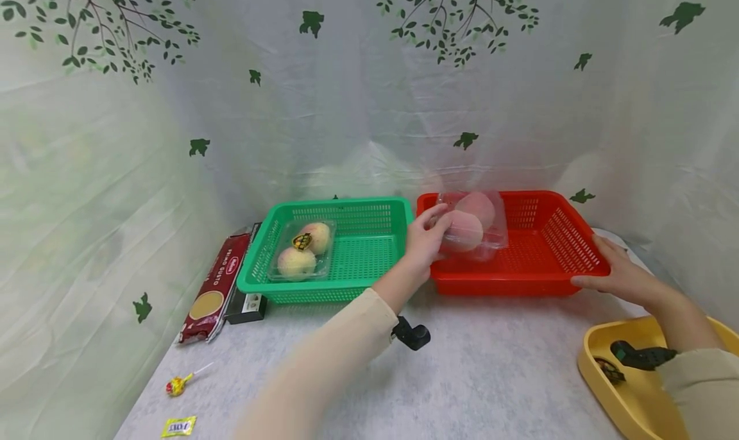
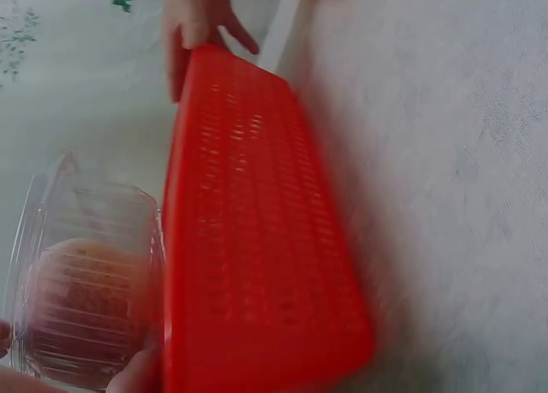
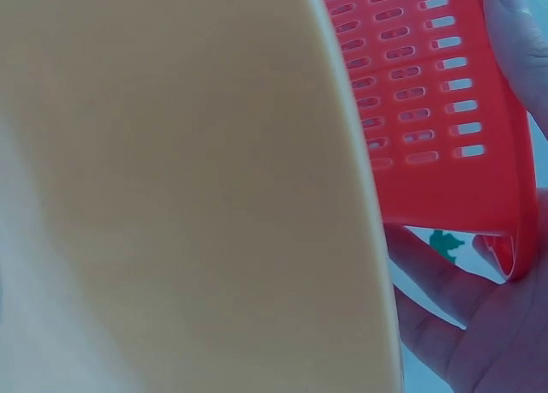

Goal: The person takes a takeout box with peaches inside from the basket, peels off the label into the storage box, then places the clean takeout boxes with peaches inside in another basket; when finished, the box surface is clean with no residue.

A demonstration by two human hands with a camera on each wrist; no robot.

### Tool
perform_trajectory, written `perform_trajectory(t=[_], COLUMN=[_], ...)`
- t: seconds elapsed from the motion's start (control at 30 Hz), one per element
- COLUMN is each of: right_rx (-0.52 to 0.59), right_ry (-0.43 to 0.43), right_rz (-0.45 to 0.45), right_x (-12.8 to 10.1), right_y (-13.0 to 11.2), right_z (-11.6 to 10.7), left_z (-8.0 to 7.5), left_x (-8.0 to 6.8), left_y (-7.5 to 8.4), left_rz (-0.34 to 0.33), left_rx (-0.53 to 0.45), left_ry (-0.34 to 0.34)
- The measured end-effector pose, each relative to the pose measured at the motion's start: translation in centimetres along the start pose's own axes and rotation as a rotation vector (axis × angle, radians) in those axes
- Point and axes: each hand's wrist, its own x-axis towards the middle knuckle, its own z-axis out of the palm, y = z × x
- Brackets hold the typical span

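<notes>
The left hand (image 1: 424, 238) pinches the clear box of peaches (image 1: 472, 225) by one edge above the red basket (image 1: 537, 279), whose right corner the right hand (image 1: 614, 274) grips, so the slick box could tilt and spill over the basket's rim.

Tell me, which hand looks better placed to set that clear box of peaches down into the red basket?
Left, probably. The left hand already grips the clear box of peaches over the red basket. The right hand is busy holding the basket's right rim.
</notes>
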Motion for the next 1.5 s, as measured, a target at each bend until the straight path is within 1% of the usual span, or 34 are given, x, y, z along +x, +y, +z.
perform_trajectory(t=[0.07,0.23,0.43,0.57,0.67,0.83,1.0,1.1,1.17,1.23,1.33,1.4,1.47,1.5], right_rx=[-0.001,-0.001,-0.001,0.002,0.005,0.008,-0.002,0.012,0.022,0.029,0.030,0.030,0.032,0.034], right_ry=[0.003,0.009,0.007,0.006,0.013,0.024,0.020,0.023,0.031,0.036,0.045,0.049,0.051,0.052], right_rz=[0.000,0.008,0.026,0.027,0.022,0.021,0.034,0.026,0.018,0.011,0.007,0.004,0.001,0.001], right_x=[0.0,0.1,-0.1,0.0,0.0,-0.2,-0.3,-0.2,-0.2,-0.2,-0.2,-0.2,-0.2,-0.3], right_y=[0.0,-0.1,-0.2,-0.2,-0.1,0.2,0.4,0.3,0.2,0.1,0.1,0.1,0.1,0.1], right_z=[-0.1,-0.1,0.0,0.0,-0.1,-0.1,-0.1,0.0,0.1,0.2,0.5,0.5,0.6,0.6], left_z=[0.9,2.9,4.7,5.5,5.9,6.4,6.5,6.5,6.5,6.5,6.7,6.7,6.8,6.8], left_x=[0.3,1.0,1.6,2.0,2.2,2.4,2.4,2.4,2.4,2.4,2.3,2.1,2.0,1.9], left_y=[-0.3,-1.1,-1.8,-2.1,-2.2,-2.2,-2.3,-2.5,-2.6,-2.8,-2.9,-3.0,-2.9,-2.9], left_rz=[0.003,0.009,-0.002,-0.011,-0.009,-0.010,-0.068,-0.098,-0.106,-0.099,-0.068,-0.044,-0.035,-0.041], left_rx=[0.041,0.098,0.174,0.223,0.244,0.273,0.383,0.451,0.499,0.556,0.638,0.676,0.702,0.710], left_ry=[0.024,0.062,0.070,0.057,0.015,-0.084,-0.159,-0.180,-0.191,-0.214,-0.285,-0.339,-0.391,-0.410])
